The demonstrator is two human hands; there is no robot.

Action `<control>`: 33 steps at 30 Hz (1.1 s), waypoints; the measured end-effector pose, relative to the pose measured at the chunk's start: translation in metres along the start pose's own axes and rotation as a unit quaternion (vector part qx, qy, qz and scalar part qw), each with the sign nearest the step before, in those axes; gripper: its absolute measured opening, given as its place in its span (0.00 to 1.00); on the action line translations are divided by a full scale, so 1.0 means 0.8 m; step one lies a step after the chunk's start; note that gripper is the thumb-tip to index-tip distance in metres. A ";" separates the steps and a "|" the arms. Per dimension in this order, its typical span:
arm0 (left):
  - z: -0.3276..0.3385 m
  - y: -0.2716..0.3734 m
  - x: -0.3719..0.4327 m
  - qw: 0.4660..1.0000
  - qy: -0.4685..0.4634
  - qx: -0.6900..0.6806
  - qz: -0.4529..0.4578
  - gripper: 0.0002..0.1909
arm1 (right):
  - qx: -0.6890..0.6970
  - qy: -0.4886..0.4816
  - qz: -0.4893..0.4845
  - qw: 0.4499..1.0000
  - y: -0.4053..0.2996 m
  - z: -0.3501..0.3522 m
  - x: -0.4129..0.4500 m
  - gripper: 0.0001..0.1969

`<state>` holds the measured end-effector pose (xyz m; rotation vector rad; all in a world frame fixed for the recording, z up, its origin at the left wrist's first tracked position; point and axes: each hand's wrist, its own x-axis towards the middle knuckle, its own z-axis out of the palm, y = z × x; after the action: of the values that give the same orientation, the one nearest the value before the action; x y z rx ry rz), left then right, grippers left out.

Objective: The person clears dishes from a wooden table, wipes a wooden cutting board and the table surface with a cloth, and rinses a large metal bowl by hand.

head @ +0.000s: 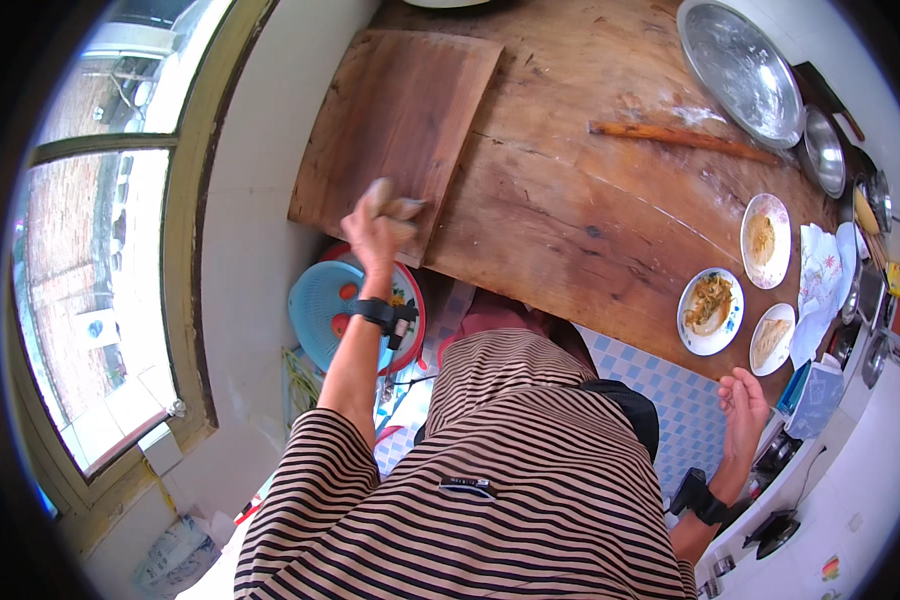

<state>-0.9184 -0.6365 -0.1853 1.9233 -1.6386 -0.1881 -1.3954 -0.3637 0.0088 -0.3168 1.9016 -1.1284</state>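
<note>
My left hand (370,234) grips a crumpled, greyish-brown cloth (399,213), blurred by motion, above the near end of a wooden board (405,112). This board lies on the left part of the wooden table (540,225). At the table's near right edge, my right hand (744,403) holds nothing and has its fingers loosely curled. The nearest dish to it is a small plate with a folded flatbread (769,341). Beside that stand a blue-patterned bowl with leftover shredded food (711,312) and an oval plate with some yellowish food (765,241).
A wooden rolling pin (682,141) lies near a large floury metal basin (742,71). Below the board's near edge, a blue plastic colander (319,307) holds tomatoes, beside a red basin (420,330). A window (105,247) is at left; a patterned cloth (817,285) lies at right.
</note>
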 end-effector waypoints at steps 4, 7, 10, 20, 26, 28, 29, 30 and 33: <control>0.002 -0.066 0.048 0.985 0.084 0.067 -0.134 0.18 | -0.003 0.003 0.006 1.000 0.007 -0.008 -0.008 0.09; 0.025 -0.049 0.099 0.971 -0.038 -0.047 -0.230 0.11 | -0.047 0.011 0.009 0.999 0.011 -0.016 -0.011 0.09; 0.045 0.042 0.135 0.979 -0.130 -0.057 -0.147 0.02 | -0.069 0.030 0.027 0.997 0.012 -0.021 -0.015 0.10; 0.017 0.134 -0.013 0.961 -0.211 -0.115 0.140 0.20 | -0.058 -0.039 -0.007 0.998 -0.011 0.021 -0.001 0.10; -0.006 0.039 -0.118 0.969 -0.239 0.025 0.059 0.24 | -0.046 -0.032 0.027 0.998 0.006 0.030 0.005 0.10; 0.015 0.052 -0.126 0.973 -0.208 0.040 0.093 0.19 | -0.058 -0.023 0.030 0.998 0.000 0.035 0.004 0.10; 0.028 0.061 -0.119 0.972 -0.212 0.036 0.096 0.19 | -0.054 -0.035 0.022 0.998 -0.002 0.037 0.004 0.10; 0.046 0.072 -0.110 0.975 -0.212 0.053 0.028 0.17 | -0.052 -0.046 0.014 0.997 -0.003 0.034 0.002 0.10; 0.101 0.092 -0.084 0.982 -0.171 0.072 -0.034 0.14 | -0.038 -0.011 0.021 0.999 0.004 0.018 -0.006 0.11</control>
<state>-1.0343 -0.6060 -0.2304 2.1504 -1.8485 -0.4601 -1.3811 -0.3676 0.0062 -0.3281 1.9258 -1.0217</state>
